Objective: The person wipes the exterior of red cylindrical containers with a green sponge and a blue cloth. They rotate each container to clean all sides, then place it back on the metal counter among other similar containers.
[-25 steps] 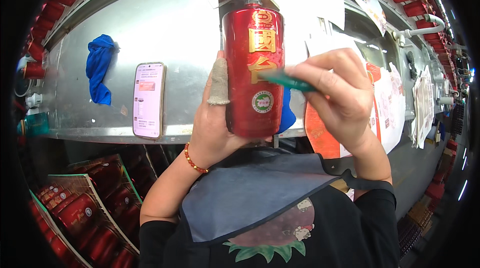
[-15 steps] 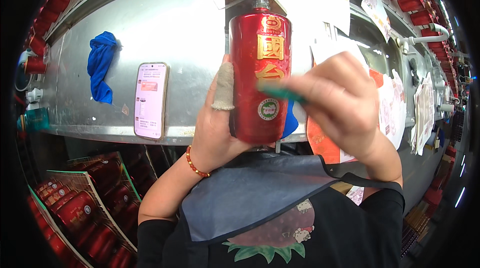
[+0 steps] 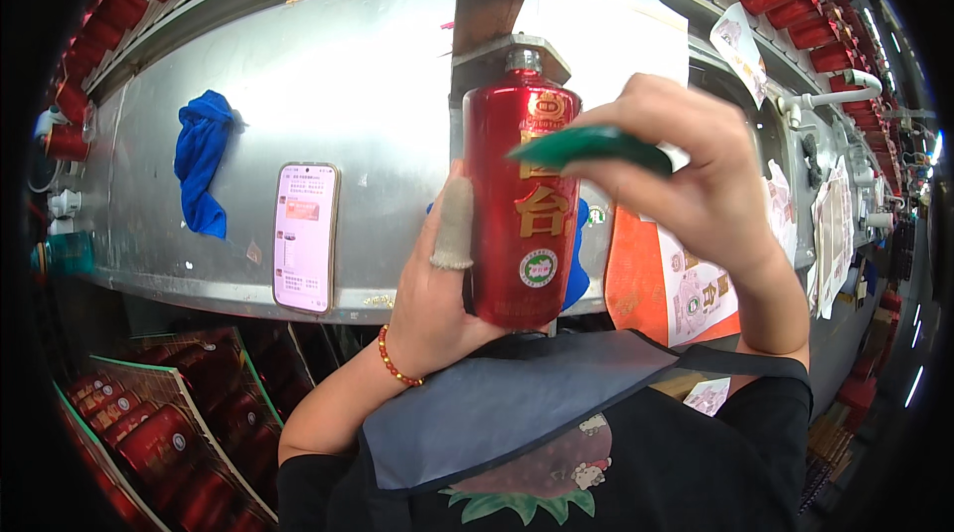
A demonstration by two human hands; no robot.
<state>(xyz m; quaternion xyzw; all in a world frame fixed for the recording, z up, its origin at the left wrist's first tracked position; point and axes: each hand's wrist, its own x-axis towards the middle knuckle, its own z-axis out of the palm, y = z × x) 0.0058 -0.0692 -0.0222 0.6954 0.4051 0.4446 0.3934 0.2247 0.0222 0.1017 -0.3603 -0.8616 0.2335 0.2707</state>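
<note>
A glossy red bottle (image 3: 494,234) with raised gold characters, a round green-and-white label and a bare neck lies over the bench edge. My left hand (image 3: 434,284) grips it from the left side and beneath, a beige fabric finger cover (image 3: 454,224) on one digit. My right hand (image 3: 696,159) pinches a flat, pointed green scraper (image 3: 591,148). Its tip crosses the front of the bottle over the gold characters; whether it touches cannot be made out. The bottle's neck lies by a metal bracket (image 3: 552,55).
On the metal bench (image 3: 129,194) lie a blue cloth (image 3: 202,164) and a phone (image 3: 305,244). Printed sheets (image 3: 696,304) and an orange sheet (image 3: 628,279) lie at the right. Red bottles stand in crates (image 3: 159,443) at lower left. More red bottles line the far edge.
The green scraper has moved up the bottle's front, from the lower gold character to higher ones. My left hand keeps its grip. The whole view has shifted slightly.
</note>
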